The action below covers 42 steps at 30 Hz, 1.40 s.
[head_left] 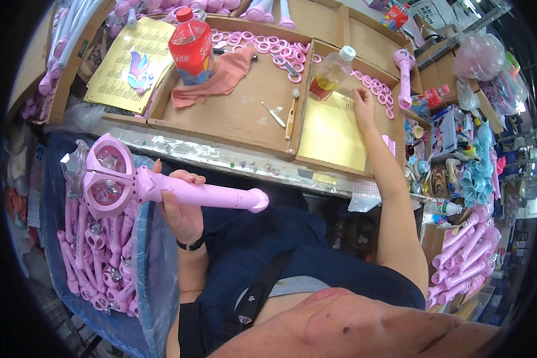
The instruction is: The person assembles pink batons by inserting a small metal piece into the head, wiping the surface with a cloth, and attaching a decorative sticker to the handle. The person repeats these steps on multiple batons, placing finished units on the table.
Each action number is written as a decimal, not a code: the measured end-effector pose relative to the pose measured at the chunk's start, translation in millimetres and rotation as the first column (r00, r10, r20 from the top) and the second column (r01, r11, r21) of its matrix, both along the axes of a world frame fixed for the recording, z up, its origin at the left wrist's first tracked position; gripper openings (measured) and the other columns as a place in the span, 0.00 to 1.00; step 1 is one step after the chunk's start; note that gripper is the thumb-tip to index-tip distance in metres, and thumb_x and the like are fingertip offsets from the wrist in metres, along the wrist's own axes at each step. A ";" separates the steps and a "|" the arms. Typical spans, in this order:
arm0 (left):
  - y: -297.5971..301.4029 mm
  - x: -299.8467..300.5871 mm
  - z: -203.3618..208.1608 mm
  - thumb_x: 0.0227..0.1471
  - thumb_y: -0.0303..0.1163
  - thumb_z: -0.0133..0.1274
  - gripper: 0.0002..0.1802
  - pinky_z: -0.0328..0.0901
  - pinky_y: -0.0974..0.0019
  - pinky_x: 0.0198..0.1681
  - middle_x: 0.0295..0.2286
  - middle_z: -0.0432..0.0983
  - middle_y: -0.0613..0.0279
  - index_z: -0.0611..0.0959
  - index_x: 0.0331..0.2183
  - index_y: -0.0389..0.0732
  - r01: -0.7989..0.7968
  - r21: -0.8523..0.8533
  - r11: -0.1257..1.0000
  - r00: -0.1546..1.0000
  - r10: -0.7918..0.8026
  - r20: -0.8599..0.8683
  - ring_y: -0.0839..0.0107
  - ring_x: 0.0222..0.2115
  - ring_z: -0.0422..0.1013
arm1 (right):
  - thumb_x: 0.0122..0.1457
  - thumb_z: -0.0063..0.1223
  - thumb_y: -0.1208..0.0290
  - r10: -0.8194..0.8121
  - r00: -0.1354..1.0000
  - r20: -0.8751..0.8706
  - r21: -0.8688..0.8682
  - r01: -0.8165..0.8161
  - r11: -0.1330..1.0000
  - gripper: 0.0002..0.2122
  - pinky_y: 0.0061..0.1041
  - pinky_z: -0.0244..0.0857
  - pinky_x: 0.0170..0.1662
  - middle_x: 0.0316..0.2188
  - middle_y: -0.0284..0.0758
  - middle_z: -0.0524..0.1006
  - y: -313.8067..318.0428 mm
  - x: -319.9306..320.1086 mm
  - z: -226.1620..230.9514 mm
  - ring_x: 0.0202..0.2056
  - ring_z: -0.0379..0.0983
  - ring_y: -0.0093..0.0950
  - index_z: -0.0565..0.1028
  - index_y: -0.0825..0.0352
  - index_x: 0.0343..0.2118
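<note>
My left hand is wrapped round the handle of a pink toy wand. The wand lies nearly level, its round openwork head to the left with a clear faceted tip. Over the yellow paper, my right hand has its fingers drawn together; whatever they hold, if anything, is too small to make out. Just beyond those fingers lie several pink rings. Close to their left stands a clear bottle with amber liquid and a white cap.
A cardboard tray holds a red-capped bottle, a salmon cloth, a brush and more rings. At left, a blue-lined bin is full of pink wands. More pink wands are stacked at right.
</note>
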State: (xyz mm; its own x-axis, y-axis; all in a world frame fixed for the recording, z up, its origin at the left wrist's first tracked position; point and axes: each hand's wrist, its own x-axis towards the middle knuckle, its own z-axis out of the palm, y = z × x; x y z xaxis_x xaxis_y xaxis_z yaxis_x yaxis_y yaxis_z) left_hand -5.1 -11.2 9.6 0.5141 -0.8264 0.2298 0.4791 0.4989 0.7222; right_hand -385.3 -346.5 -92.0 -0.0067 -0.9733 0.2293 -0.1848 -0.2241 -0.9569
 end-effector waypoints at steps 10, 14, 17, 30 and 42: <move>5.7 22.3 -5.2 0.50 0.41 0.56 0.37 0.42 0.37 0.61 0.49 0.62 0.56 0.58 0.57 0.46 0.180 -0.366 0.913 0.948 -0.260 -0.184 0.51 0.56 0.55 | 0.59 0.52 0.69 -0.165 0.958 0.235 0.085 0.149 0.985 0.08 0.16 0.62 0.36 0.30 0.27 0.70 -5.8 -3.7 3.5 0.31 0.66 0.17 0.71 0.67 0.37; 9.4 27.1 -8.3 0.51 0.36 0.56 0.32 0.48 0.38 0.59 0.54 0.62 0.54 0.61 0.54 0.42 0.223 -0.175 0.959 0.957 -0.250 -0.150 0.46 0.57 0.54 | 0.58 0.53 0.71 -0.248 0.968 -0.047 -0.424 0.205 0.882 0.08 0.18 0.62 0.38 0.32 0.32 0.71 16.3 12.8 62.5 0.33 0.67 0.20 0.72 0.70 0.35; 8.7 20.6 -11.3 0.52 0.33 0.55 0.29 0.54 0.40 0.57 0.53 0.63 0.55 0.62 0.53 0.40 0.218 -0.127 0.968 0.953 -0.239 -0.187 0.46 0.55 0.57 | 0.55 0.53 0.77 -0.445 0.862 -0.243 -0.729 0.140 0.670 0.06 0.22 0.63 0.40 0.32 0.35 0.73 62.1 26.2 129.0 0.35 0.70 0.26 0.72 0.70 0.35; 3.6 -6.0 -14.7 0.54 0.33 0.52 0.25 0.56 0.46 0.57 0.53 0.63 0.57 0.63 0.52 0.44 0.270 -0.101 0.958 0.930 -0.287 -0.232 0.49 0.56 0.56 | 0.56 0.51 0.76 0.568 0.822 -0.028 -0.694 -0.425 0.581 0.05 0.21 0.62 0.27 0.31 0.32 0.68 239.7 173.1 166.6 0.28 0.64 0.25 0.68 0.60 0.33; 6.3 -14.7 -15.1 0.53 0.22 0.49 0.24 0.54 0.46 0.58 0.52 0.63 0.54 0.63 0.51 0.43 0.189 -0.141 0.972 0.931 -0.223 -0.288 0.53 0.56 0.57 | 0.58 0.52 0.75 0.362 0.735 0.574 0.133 -0.519 0.844 0.06 0.10 0.52 0.21 0.24 0.28 0.71 269.5 219.2 131.9 0.20 0.60 0.11 0.70 0.69 0.36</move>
State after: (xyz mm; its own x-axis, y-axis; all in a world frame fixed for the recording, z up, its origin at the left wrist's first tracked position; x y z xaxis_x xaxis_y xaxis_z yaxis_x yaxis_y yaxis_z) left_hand -19.8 -5.0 -5.5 0.3941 -0.8999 0.1866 0.7652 0.4338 0.4757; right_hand -166.0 -77.0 39.8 0.4007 -0.9147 0.0516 0.3977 0.1229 -0.9093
